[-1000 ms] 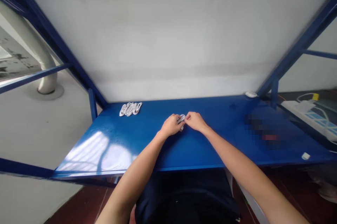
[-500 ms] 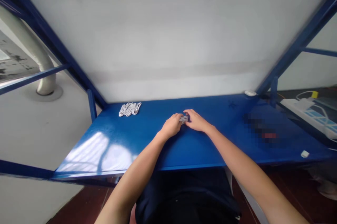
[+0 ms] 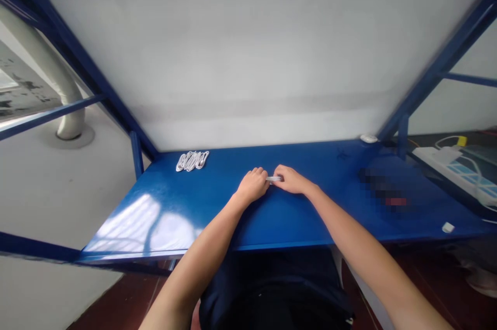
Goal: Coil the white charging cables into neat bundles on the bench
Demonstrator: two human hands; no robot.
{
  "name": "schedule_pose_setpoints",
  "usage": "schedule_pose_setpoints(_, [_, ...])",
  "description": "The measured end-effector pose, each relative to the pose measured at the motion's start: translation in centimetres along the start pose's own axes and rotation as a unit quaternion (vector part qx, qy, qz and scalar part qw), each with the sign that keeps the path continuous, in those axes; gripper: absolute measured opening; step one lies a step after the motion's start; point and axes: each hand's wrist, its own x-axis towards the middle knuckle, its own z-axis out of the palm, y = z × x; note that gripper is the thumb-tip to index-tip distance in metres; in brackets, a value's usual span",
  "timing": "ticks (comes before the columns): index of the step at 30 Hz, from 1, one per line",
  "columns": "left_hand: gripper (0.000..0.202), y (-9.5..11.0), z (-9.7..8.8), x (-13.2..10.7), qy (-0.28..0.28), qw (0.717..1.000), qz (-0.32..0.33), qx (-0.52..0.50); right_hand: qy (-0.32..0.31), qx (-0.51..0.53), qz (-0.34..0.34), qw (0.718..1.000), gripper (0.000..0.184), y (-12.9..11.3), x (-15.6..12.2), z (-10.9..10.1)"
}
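Over the middle of the blue table, a bundled white cable spans the small gap between my two hands. My left hand is closed round its left end, with the fingertips curled out of sight. Thumb and fingers of my right hand are closed on the right end. Only a short, straight stretch of the cable shows; the rest is hidden by my hands. Several coiled white cables lie side by side near the table's back left corner.
A white rounded object sits at the back right. A pixelated dark object lies on the right side, and a small white block near the front right edge. Beyond the table is a white power strip. A white panel rises behind.
Both hands have tightened round the cable, my left fingers now curling further over it. The bundle looks flatter and straighter between them. The other things have stayed in place.
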Motion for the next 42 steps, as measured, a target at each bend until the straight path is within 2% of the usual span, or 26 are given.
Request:
schedule_pose_setpoints(6, [0.019, -0.1, -0.3, 0.1, 0.015, 0.998, -0.033, -0.057, -0.04, 0.086, 0.063, 0.994, 0.022, -0.2, -0.2, -1.0])
schedule_pose_setpoints(11, [0.024, -0.7, -0.5, -0.1, 0.041, 0.992, -0.046, -0.114, -0.104, 0.236, 0.104, 0.96, 0.023, -0.8, -0.5, -1.6])
schedule_pose_setpoints(13, [0.028, -0.8, -0.5, -0.1, 0.063, 0.982, -0.05, -0.172, -0.102, 0.26, 0.113, 0.954, 0.025, -1.1, -0.5, -1.5])
schedule_pose_setpoints(15, [0.028, -0.9, -0.4, -0.1, 0.082, 0.96, -0.056, -0.263, -0.08, 0.282, 0.109, 0.95, 0.026, -1.3, -0.5, -1.3])
schedule_pose_setpoints(18, [0.027, -0.7, -0.4, 0.0, 0.08, 0.899, -0.082, -0.423, -0.05, 0.312, 0.101, 0.943, 0.028, -1.4, -0.3, -0.5])
schedule_pose_setpoints(20, [0.032, -0.7, -0.3, 0.1, 0.091, 0.863, -0.118, -0.483, -0.03, 0.313, 0.097, 0.944, 0.028, -1.5, -0.1, 0.1])
schedule_pose_setpoints(22, [0.038, -0.7, -0.1, 0.3, 0.126, 0.855, -0.155, -0.48, -0.012, 0.297, 0.088, 0.951, 0.028, -1.6, 0.0, 0.6])
schedule_pose_setpoints(24, [0.041, -0.7, 0.0, 0.4, 0.149, 0.861, -0.177, -0.452, 0.006, 0.273, 0.076, 0.959, 0.027, -1.7, 0.1, 0.8])
schedule_pose_setpoints(27, [0.044, -0.8, 0.1, 0.6, 0.146, 0.868, -0.189, -0.436, 0.027, 0.254, 0.072, 0.964, 0.027, -2.0, 0.1, 1.1])
schedule_pose_setpoints(33, [0.044, -0.7, -0.4, 0.9, 0.22, 0.858, -0.194, -0.421, 0.016, 0.339, 0.088, 0.937, 0.032, -2.3, 0.3, 1.9])
schedule_pose_setpoints(36, [0.042, -0.4, -0.4, 0.9, 0.231, 0.846, -0.205, -0.435, 0.03, 0.367, 0.11, 0.923, 0.039, -2.3, 0.5, 2.3])
schedule_pose_setpoints(38, [0.044, -0.2, -0.3, 0.9, 0.227, 0.843, -0.214, -0.438, 0.069, 0.338, 0.135, 0.929, 0.046, -2.3, 0.7, 2.5])
schedule_pose_setpoints(42, [0.048, 0.4, 0.0, 0.8, 0.213, 0.839, -0.238, -0.441, 0.132, 0.207, 0.163, 0.955, 0.058, -2.5, 0.9, 3.0])
